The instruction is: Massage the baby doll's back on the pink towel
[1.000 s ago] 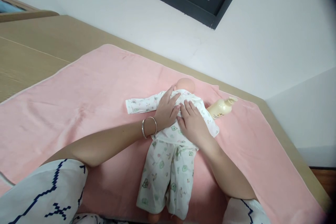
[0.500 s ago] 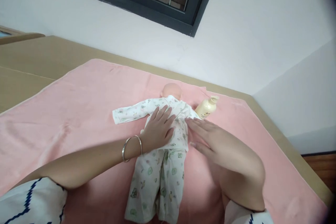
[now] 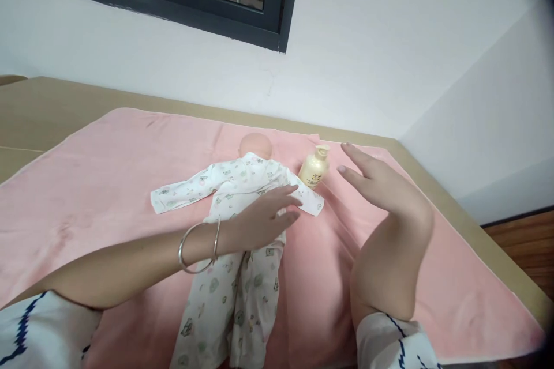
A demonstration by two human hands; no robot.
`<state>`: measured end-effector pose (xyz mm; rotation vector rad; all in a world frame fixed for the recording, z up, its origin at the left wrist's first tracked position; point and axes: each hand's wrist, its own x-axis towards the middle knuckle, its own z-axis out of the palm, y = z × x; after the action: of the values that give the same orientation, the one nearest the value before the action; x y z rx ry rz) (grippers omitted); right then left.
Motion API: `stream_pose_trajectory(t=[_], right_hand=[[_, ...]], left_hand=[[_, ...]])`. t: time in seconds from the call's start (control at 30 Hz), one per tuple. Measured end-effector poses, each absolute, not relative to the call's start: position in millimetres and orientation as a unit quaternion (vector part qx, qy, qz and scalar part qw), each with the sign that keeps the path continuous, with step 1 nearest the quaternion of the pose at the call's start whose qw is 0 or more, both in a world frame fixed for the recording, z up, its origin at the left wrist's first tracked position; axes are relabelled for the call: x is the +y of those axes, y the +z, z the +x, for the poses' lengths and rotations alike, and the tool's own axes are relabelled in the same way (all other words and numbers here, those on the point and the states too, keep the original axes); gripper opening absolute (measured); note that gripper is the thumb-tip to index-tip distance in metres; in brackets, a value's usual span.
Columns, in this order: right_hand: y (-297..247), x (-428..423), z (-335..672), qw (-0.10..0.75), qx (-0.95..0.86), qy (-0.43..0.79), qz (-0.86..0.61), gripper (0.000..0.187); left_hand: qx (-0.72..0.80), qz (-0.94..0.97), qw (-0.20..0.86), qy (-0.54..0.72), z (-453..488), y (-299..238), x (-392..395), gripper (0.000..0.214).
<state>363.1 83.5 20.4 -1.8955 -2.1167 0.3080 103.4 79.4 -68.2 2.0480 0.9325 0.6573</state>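
I see my left grip (image 3: 259, 220) lying flat and open on the belly of the doll (image 3: 242, 184), fingers stretched toward the doll's right-hand side and closed on nothing. A silver bangle (image 3: 199, 248) sits on that wrist.

The doll lies on its back on a pink towel (image 3: 108, 184) that covers most of the tabletop (image 3: 43, 109). Its bare head points at the far edge and its legs run back toward the near edge. It wears a white printed suit, with one empty sleeve spread out toward the left edge.

My right grip (image 3: 381, 184) is raised off the towel toward the far right corner, fingers straight and loosely apart, holding nothing.

The one container is a cream pump bottle (image 3: 314, 167). It lies on the towel between the doll's shoulder and my right grip, just beside the shoulder, with its pump end aimed at the far edge. Its fingertips are near the bottle but clear of it. The bottle is opaque, so I cannot tell what it holds.
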Motion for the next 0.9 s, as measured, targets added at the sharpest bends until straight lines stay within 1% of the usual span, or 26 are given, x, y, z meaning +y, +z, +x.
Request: stream_pose_trajectory(t=[0.07, 0.13, 0.2, 0.3, 0.37, 0.43, 0.53, 0.67, 0.9], right_hand=[[10, 102, 354, 0.118, -0.719, 0.109, -0.676, 0.061], [2, 117, 345, 0.096, -0.724, 0.131, -0.67, 0.06], [-3, 127, 337, 0.098, -0.738, 0.138, -0.654, 0.061], [-8, 135, 331, 0.168, -0.75, 0.105, -0.632, 0.057], [-9, 138, 330, 0.224, -0.741, 0.081, -0.628, 0.054], [-9, 139, 330, 0.247, -0.732, 0.068, -0.631, 0.052], [-10, 141, 331, 0.227, -0.744, 0.063, -0.625, 0.044], [-10, 142, 327, 0.206, -0.75, 0.031, -0.628, 0.034], [-12, 143, 313, 0.178, -0.712, -0.021, -0.679, 0.038]], left_hand=[[0.362, 0.697, 0.531, 0.318, 121, -56, 99, 0.033], [0.344, 0.531, 0.67, 0.388, 139, -49, 120, 0.031], [0.345, 0.375, 0.732, 0.452, 156, -44, 140, 0.027], [0.343, 0.259, 0.739, 0.519, 176, -35, 163, 0.024], [0.344, 0.214, 0.74, 0.537, 184, -28, 172, 0.028], [0.335, 0.175, 0.757, 0.534, 190, -23, 178, 0.036], [0.313, 0.149, 0.783, 0.516, 194, -19, 180, 0.048], [0.305, 0.153, 0.791, 0.509, 192, -18, 180, 0.056], [0.298, 0.151, 0.814, 0.476, 182, -17, 184, 0.057]])
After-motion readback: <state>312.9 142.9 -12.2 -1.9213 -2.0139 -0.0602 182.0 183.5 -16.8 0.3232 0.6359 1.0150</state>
